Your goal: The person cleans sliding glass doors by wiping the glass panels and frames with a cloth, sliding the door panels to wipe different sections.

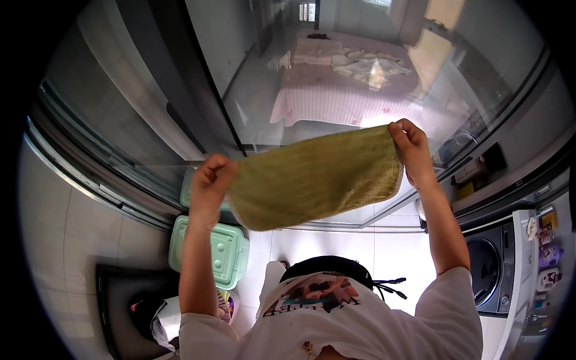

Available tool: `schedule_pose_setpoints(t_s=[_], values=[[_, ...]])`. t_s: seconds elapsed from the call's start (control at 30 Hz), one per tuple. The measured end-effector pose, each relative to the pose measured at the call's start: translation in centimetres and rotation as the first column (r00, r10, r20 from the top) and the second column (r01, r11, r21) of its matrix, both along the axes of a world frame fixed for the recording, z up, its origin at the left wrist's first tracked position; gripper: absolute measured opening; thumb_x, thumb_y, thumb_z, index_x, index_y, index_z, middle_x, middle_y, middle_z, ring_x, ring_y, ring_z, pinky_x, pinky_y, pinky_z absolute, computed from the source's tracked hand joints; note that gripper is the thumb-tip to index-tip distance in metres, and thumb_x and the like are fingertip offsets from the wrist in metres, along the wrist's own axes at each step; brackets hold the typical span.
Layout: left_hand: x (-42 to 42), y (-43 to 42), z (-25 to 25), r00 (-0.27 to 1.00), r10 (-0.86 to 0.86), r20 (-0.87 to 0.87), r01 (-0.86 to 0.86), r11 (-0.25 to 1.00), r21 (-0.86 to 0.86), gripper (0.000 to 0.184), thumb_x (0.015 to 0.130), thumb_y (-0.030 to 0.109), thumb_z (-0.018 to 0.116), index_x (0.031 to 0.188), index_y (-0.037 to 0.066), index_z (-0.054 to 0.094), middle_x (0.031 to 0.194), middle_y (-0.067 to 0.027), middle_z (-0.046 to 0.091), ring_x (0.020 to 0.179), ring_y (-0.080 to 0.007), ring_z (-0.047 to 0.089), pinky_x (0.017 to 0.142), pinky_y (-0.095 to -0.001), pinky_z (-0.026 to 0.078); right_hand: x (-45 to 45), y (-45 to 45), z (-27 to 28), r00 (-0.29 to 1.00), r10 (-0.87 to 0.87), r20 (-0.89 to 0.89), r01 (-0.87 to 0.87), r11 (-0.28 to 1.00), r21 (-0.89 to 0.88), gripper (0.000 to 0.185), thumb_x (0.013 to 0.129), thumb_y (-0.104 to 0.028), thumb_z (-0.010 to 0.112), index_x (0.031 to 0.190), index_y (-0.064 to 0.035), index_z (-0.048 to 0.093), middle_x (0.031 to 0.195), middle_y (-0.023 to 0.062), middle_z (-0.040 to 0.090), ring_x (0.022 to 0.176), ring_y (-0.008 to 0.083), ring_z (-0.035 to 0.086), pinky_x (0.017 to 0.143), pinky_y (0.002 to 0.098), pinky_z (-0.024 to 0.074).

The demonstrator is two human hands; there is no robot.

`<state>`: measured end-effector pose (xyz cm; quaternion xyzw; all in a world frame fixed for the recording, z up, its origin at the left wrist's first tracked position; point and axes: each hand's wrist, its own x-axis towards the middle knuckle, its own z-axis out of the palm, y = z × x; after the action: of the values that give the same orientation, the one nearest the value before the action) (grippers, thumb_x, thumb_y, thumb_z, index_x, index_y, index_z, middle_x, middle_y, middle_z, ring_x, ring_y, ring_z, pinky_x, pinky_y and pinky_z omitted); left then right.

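We log an olive-green, round-cornered fabric cloth (318, 177) held out between two narrow pinch grips.
Nearest, a white printed T-shirt (366, 318); just ahead, the left hand (211, 180) pinches the cloth's upper left corner and the right hand (412, 149) its upper right, thumb against fingers. We judge that gripping both upper corners keeps the fabric spread, while its lower edge hangs free; it slopes, right side higher in our view. Below left, a mint-green lidded plastic box (228, 253) stands on the pale tiled floor (324, 245); at right, a dark front-loading washing machine (485, 270). Farthest, behind a large clear glass panel (255, 90), we see a bed with a pink cover (327, 96).
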<state>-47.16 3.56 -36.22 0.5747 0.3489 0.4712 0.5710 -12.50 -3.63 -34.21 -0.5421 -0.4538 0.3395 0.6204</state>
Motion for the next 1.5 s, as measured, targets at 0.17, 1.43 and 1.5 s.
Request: schedule_pose_setpoints(t_s=[0.17,1.43,1.5], values=[[4.3,-2.9,0.2,0.995,-0.095,0.021,0.096,0.993,-0.066,0.007,0.085,0.007,0.058,0.081,0.003,0.056,0.070,0.0000,0.059,0.062,-0.0055,0.056,0.052,-0.0189,0.045,-3.6,-0.3,-0.7,0.992,0.115,-0.054,-0.117,0.992,-0.037,0.014,0.092,-0.013,0.051,0.083,-0.0026,0.054,0.069,-0.0026,0.054,0.062,0.0026,0.047,0.056,0.0189,0.0388],[13.3,4.5,9.2,0.501,0.724,0.474,-0.695,0.010,0.719,0.031,0.074,0.007,0.066,0.102,0.003,0.055,0.100,-0.0141,0.054,0.098,-0.0328,0.047,0.082,-0.0399,0.037,-8.4,6.1,8.7,0.807,-0.427,0.408,0.089,0.771,0.631,0.016,0.078,-0.002,0.060,0.093,0.0009,0.056,0.068,0.0141,0.055,0.053,0.0181,0.051,0.046,0.0304,0.0398],[14.7,6.0,6.7,0.588,0.723,0.363,-0.533,0.008,0.846,0.037,0.078,0.012,0.063,0.111,0.001,0.050,0.111,-0.0164,0.048,0.101,-0.0324,0.046,0.084,-0.0403,0.036,-8.3,7.1,9.4,0.759,-0.500,0.418,0.108,0.729,0.676,0.017,0.077,-0.002,0.060,0.094,0.0006,0.056,0.069,0.0152,0.055,0.055,0.0194,0.054,0.047,0.0315,0.0407]])
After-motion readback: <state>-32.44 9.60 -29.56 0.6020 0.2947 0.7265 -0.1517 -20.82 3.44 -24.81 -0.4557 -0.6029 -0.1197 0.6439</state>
